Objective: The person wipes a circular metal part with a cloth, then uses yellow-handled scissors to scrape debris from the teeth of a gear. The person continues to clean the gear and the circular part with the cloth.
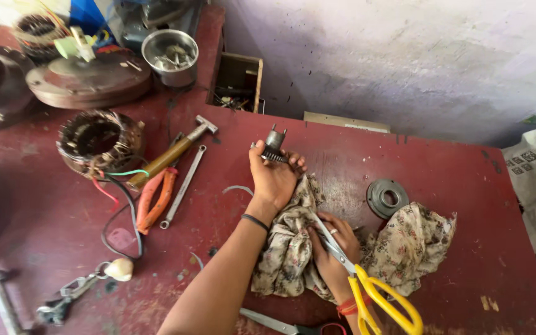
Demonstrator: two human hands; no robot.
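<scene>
My left hand (272, 177) is raised over the red table (454, 167) and grips a small dark metal gear part (273, 147) between thumb and fingers. Just below it lies a crumpled floral cloth (414, 245) that spreads to the right. My right hand (335, 251) rests on the cloth's middle, its fingers closed around the blades of yellow-handled scissors (384, 301). The yellow handles stick out toward the bottom edge beside my wrist.
A grey metal ring (387, 197) lies right of the cloth. To the left are a hammer (170, 155), orange pliers (155, 200), a wrench (184, 185) and a wound motor stator (99, 141). A steel bowl (170, 56) stands at the back. Second scissors (283, 324) lie at the bottom.
</scene>
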